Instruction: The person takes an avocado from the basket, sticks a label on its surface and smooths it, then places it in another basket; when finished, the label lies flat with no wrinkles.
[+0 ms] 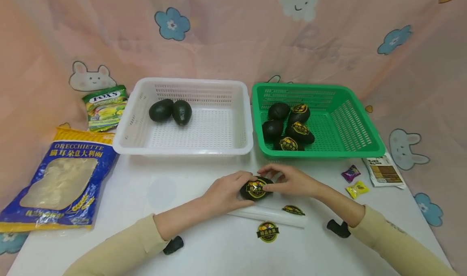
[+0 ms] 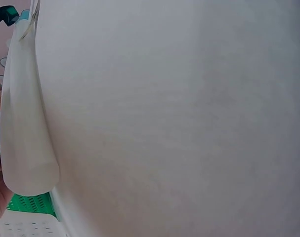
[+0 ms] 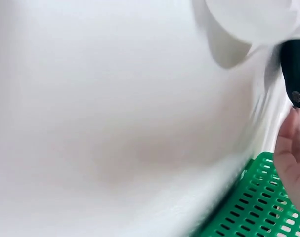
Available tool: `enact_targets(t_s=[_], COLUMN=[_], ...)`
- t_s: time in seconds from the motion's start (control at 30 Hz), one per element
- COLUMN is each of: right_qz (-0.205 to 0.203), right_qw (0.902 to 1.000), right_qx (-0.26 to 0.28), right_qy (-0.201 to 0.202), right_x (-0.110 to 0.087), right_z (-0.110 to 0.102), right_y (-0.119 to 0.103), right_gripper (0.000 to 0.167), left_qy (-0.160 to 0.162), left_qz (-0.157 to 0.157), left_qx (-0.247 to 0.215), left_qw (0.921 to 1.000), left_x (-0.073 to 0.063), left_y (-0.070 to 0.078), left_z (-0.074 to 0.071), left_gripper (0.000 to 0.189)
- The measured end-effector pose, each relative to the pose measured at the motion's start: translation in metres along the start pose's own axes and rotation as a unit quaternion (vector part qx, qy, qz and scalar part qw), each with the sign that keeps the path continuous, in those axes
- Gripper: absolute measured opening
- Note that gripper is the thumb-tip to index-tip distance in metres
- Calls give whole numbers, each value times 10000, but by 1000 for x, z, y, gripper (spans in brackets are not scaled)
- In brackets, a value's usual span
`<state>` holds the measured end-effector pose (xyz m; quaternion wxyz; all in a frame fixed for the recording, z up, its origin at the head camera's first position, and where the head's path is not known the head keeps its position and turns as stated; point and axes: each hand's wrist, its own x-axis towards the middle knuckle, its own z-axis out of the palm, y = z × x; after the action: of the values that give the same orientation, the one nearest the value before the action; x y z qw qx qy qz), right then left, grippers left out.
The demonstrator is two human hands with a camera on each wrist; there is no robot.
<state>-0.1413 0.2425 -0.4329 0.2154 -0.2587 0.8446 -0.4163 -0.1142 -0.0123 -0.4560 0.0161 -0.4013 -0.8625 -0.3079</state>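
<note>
A dark avocado (image 1: pixel 246 193) with a black-and-gold label (image 1: pixel 256 189) is held just above the table by my left hand (image 1: pixel 227 191), thumb on the near side and fingers on the far side. From the other end, my right hand (image 1: pixel 292 180) touches the label with its thumb; its fingers are bent loosely by the avocado's far side. In the right wrist view, the avocado's tip (image 3: pixel 296 84) meets the fingertips. Below lies a white roll (image 1: pixel 262 216) with a label (image 1: pixel 293 210) on it. Another label (image 1: pixel 268 232) lies nearer me.
A white basket (image 1: pixel 189 150) holds two avocados (image 1: pixel 181 112). Beside it, a green basket (image 1: pixel 350 153) holds several, some labelled. A pasta bag (image 1: pixel 58 182) and a Fox's candy bag (image 1: pixel 106 108) lie left. Two wrapped candies (image 1: pixel 351 173) and a packet (image 1: pixel 384 171) lie right.
</note>
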Motion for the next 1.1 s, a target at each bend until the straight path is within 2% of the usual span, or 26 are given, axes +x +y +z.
enact_targets(t_s=[0.1, 0.17, 0.23, 0.3, 0.37, 0.4, 0.47, 0.53, 0.63, 0.73, 0.8, 0.93, 1.1], right_qz=[594, 1036, 1452, 1699, 1781, 1787, 1731, 1690, 1708, 1762, 1797, 1813, 1757], right_qw=[9934, 9766, 9453, 9056, 8677, 8537, 8374, 8381, 8410, 8443, 8457, 8484, 8473], right_qx=[834, 1671, 2654, 3559, 4243, 4462, 4708, 4689, 4621, 4528, 4471, 4387, 4407], right_qy=[509, 870, 1222, 1563, 1880, 2006, 2174, 2219, 2235, 2261, 2293, 2342, 2387], right_x=[-6, -11, -16, -20, -24, -25, -26, -27, -28, -29, -30, -32, -37], right_z=[-4, -7, -11, -14, -18, -19, -22, -23, -23, -22, -22, -23, -25], right_y=[0, 2, 2, 1, 1, 1, 0, 0, 1, 4, 5, 7, 8], right_gripper=[43, 45, 42, 33, 24, 22, 22, 24, 23, 22, 21, 21, 21], left_qy=[-80, -59, 38, 162, 305, 389, 535, 612, 444, 7, -256, -663, -1318], left_qz=[-141, -159, 5, 351, 760, 951, 1159, 1112, 631, 146, -37, -277, -298], left_qx=[-165, -269, -409, -598, -811, -840, -732, -470, 21, 412, 645, 1078, 1207], left_qw=[9997, 9995, 9992, 9975, 9933, 9912, 9891, 9908, 9970, 9990, 9976, 9916, 9834], left_x=[-2, -3, -4, 1, 13, 21, 43, 69, 107, 140, 156, 179, 190], left_y=[0, 0, 2, 4, 8, 10, 13, 16, 15, 8, 3, -7, -6], left_z=[-1, -3, -8, -16, -29, -37, -52, -64, -74, -71, -65, -51, -42], left_gripper=[55, 55, 55, 55, 55, 55, 56, 57, 58, 57, 58, 60, 67])
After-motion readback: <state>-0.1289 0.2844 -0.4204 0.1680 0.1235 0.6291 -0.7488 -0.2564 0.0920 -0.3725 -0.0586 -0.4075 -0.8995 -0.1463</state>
